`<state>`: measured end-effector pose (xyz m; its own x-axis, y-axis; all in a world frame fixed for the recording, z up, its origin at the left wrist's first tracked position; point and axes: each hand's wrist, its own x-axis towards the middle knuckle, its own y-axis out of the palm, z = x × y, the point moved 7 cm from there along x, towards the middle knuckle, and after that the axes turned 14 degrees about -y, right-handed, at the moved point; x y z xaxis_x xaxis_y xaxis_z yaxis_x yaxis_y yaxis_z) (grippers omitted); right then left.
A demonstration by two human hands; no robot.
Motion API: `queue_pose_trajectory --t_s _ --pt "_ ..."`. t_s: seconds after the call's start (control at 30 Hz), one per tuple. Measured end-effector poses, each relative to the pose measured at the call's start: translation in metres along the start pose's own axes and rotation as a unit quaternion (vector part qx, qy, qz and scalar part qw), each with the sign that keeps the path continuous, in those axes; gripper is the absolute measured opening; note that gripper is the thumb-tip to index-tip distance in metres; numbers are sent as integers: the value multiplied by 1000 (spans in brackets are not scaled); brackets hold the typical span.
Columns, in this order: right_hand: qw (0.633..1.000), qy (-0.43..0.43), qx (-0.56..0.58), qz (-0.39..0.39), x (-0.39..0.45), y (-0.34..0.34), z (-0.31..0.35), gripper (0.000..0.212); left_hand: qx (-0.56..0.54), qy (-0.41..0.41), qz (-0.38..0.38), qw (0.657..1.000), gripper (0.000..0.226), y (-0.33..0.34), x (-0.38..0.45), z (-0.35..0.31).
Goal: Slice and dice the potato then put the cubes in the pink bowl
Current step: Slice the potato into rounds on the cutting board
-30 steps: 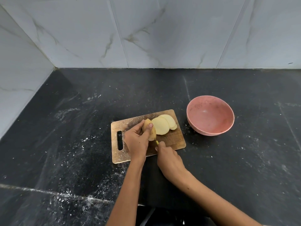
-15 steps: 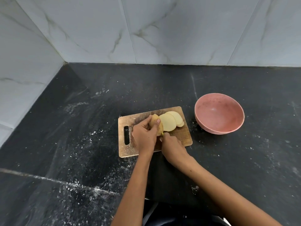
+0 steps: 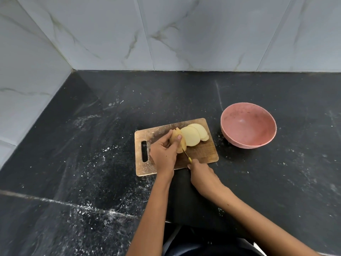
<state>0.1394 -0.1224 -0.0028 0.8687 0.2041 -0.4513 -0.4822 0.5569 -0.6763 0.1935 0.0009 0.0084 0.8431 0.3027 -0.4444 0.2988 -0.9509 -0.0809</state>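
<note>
The black stone counter (image 3: 258, 191) runs under everything I am working on, streaked and dusted with white specks, and it meets pale marble-veined wall tiles (image 3: 184, 34) at the back and on my left. I can find no brand, label or writing on any surface here.

On the counter lies my wooden cutting board (image 3: 203, 154), its slotted handle hole toward my left. To the right of the board, apart from it, sits the pink bowl (image 3: 248, 124), upright, with nothing in it that I can make out beyond a few dark flecks on its inner wall.

My left hand (image 3: 163, 154) rests on the board with fingers and thumb curled round the uncut part of the potato (image 3: 177, 139), holding it on edge. My right hand (image 3: 202, 174) sits at the board's near edge, wrapped round the handle of the knife (image 3: 186, 155); only a bit of yellow handle shows past my fingers, and the thin blade points up into the potato beside my left fingertips.

Just right of the potato, three pale slices (image 3: 191, 135) lie overlapping on the board, leaning toward the bowl.
</note>
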Motion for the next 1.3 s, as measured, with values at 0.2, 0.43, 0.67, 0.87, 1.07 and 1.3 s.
queue_pose_trajectory --t_s 0.2,0.43,0.67,0.87,1.07,1.3 --pt "997 20 75 -1 22 -8 -7 26 -77 -44 30 996 43 -4 -8 8" --pt "1000 22 -14 10 -9 -8 -10 28 -83 -36 48 995 44 -3 -17 8" --pt "999 -21 -26 -25 -27 -38 -9 25 -42 13 22 999 45 -13 -22 8" --pt "999 -27 10 -38 0 -35 -2 30 62 83 -18 994 45 -14 -23 -4" --pt "999 -7 -37 0 13 -27 3 31 158 121 -89 976 40 -10 -25 -10" --pt "997 -1 -76 6 -9 -14 -13 27 175 174 -158 956 32 -7 -35 -14"
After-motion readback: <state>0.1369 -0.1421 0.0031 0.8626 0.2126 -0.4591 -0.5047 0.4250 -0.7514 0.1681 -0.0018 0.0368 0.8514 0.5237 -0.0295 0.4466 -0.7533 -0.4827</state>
